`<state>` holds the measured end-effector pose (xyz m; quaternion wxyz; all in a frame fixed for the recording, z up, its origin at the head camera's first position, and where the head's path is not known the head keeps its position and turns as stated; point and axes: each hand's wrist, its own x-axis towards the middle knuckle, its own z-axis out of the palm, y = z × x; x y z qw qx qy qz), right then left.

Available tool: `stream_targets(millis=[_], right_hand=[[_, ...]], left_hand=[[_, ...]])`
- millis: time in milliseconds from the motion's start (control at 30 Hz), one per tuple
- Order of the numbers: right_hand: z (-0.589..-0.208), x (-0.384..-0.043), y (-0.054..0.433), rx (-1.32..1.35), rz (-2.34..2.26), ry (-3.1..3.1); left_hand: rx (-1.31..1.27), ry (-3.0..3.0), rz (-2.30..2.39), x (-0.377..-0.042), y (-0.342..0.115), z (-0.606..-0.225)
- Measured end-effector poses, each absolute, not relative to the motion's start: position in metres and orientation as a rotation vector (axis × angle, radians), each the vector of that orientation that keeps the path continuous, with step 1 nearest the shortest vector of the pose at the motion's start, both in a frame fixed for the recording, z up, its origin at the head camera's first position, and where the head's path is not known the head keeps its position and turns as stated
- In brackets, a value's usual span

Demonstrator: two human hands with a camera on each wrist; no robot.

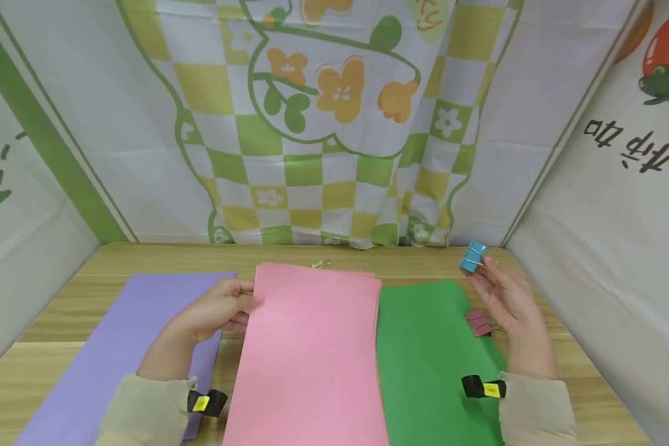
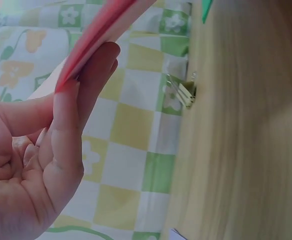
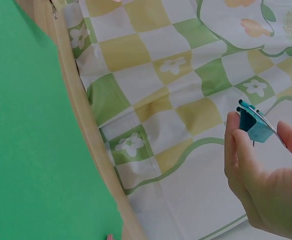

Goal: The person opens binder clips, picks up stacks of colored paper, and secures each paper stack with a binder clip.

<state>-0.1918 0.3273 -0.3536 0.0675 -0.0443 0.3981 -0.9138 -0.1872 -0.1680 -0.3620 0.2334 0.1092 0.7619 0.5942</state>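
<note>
My left hand [image 1: 223, 306] grips the left edge of a stack of pink paper [image 1: 312, 353], thumb on one side and fingers on the other. In the left wrist view the pink stack [image 2: 93, 42] is lifted off the table and seen edge-on. My right hand [image 1: 504, 294] holds a blue binder clip [image 1: 472, 256] by its wire handles, raised over the table's right side. The right wrist view shows this clip [image 3: 256, 125] between thumb and fingers. Just below that hand, a pink binder clip [image 1: 479, 323] sits at the edge of the green paper [image 1: 429, 347].
Purple paper [image 1: 145, 328] lies on the wooden table [image 1: 50, 353] at the left. A yellowish binder clip [image 1: 321, 264] stands behind the pink stack, near the table's back edge. A checkered curtain [image 1: 312, 179] hangs behind, with white fabric walls at both sides.
</note>
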Motion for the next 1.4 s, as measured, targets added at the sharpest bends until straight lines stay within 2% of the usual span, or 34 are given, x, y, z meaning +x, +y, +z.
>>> stream_targets(millis=[467,900,1400], right_hand=[[-0.351,-0.191,0.320,-0.225,-2.657,1.313],[-0.359,-0.195,0.285,-0.299,-2.464,1.566],[-0.356,-0.193,0.269,-0.266,-2.426,1.595]], left_hand=[[0.318,2.137,1.715,-0.180,-0.162,-0.347],[0.325,2.162,1.798,-0.177,-0.173,-0.342],[0.304,2.227,1.879,-0.173,-0.186,-0.337]])
